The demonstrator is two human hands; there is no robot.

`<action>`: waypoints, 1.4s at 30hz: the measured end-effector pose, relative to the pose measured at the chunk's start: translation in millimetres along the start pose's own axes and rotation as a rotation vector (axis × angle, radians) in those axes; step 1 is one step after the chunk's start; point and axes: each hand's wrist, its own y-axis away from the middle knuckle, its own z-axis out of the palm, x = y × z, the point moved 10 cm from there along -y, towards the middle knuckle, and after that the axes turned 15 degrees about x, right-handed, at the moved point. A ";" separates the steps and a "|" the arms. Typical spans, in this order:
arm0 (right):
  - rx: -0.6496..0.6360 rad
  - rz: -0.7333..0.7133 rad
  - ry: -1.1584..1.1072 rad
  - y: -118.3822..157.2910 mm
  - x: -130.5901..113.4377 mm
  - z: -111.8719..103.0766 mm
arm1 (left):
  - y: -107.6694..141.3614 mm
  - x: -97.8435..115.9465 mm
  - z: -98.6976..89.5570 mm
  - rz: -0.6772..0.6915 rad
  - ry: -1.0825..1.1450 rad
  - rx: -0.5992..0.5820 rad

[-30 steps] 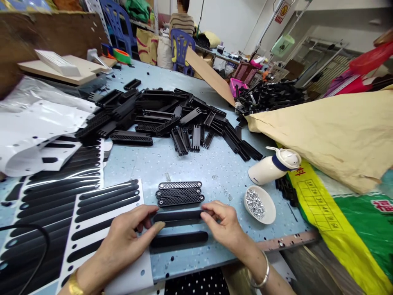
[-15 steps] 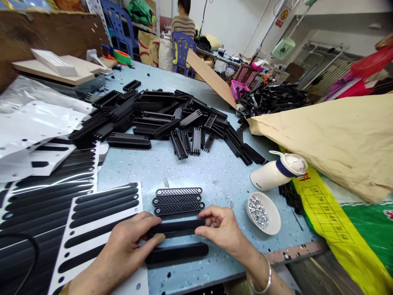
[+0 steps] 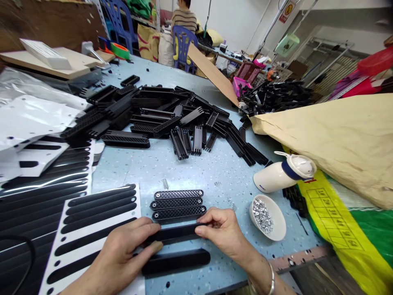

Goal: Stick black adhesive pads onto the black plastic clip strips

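Observation:
Between my two hands a long, narrow black strip (image 3: pixel 181 232) is held level, close above the blue table. My left hand (image 3: pixel 132 246) pinches its left end between thumb and fingers, while my right hand (image 3: pixel 221 229) grips the right end with thumb and fingertips. Both ends of the strip are hidden by fingers. Just beyond it lie three black lattice-patterned bars (image 3: pixel 178 203) in a neat stack of rows, with small metal pieces at their ends. Nearer to me rests another smooth black bar (image 3: pixel 179 262) with a rounded right end. Under my left forearm is a white sheet (image 3: pixel 135 213) of black strips.
A white bowl (image 3: pixel 281 221) of small metal parts and a cream bottle (image 3: pixel 270 178) stand at the right. Many black plastic pieces (image 3: pixel 153 100) are heaped across the back. Kraft paper (image 3: pixel 331 135) covers the right side. A person (image 3: pixel 184 19) sits in the background.
The view has shifted slightly. The strip's right end is tipped up a little, and my right fingers have closed tighter around it. My left hand keeps its hold.

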 end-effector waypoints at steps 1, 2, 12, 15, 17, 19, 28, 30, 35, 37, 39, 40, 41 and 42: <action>-0.005 0.005 -0.002 0.1 0.1 0.5 | 0.4 -1.1 0.0 -0.006 0.004 0.004; -0.010 0.008 -0.004 0.2 -0.1 0.9 | 0.9 -2.0 0.3 -0.009 0.009 0.006; -0.055 -0.032 0.037 0.7 -9.5 5.0 | 2.2 -4.8 3.2 -0.014 0.025 -0.005; -0.058 -0.049 0.046 2.1 -11.3 6.1 | 0.4 -3.3 1.9 -0.013 0.020 -0.003; -0.055 -0.085 0.083 3.6 -14.7 6.0 | -0.9 -1.7 1.4 -0.012 0.016 -0.010; -0.033 -0.173 0.164 5.5 -23.4 4.0 | -1.5 -0.6 1.5 -0.016 0.011 -0.019; -0.012 -0.721 0.522 35.0 -73.2 28.3 | -0.7 -0.8 1.6 -0.094 0.024 -0.009; -0.006 -0.726 0.517 36.7 -73.4 34.5 | -0.4 0.4 1.4 -0.099 0.010 -0.014; -0.051 -0.682 0.489 33.8 -67.4 44.4 | 1.8 -0.7 3.7 -0.115 0.019 -0.028; -0.052 -0.683 0.496 32.7 -66.2 45.0 | 2.5 -1.6 4.5 -0.118 0.030 -0.028; -0.047 -0.706 0.518 33.1 -65.8 45.8 | 3.0 -2.7 4.8 -0.125 0.030 -0.027; -0.038 -0.725 0.535 33.8 -66.0 45.9 | 3.1 -3.2 5.1 -0.131 0.027 -0.030; -0.025 -0.746 0.555 34.7 -66.3 45.9 | 3.3 -3.7 5.2 -0.138 0.023 -0.033; -0.012 -0.762 0.578 35.4 -66.4 46.0 | 3.3 -4.4 5.2 -0.150 0.019 -0.036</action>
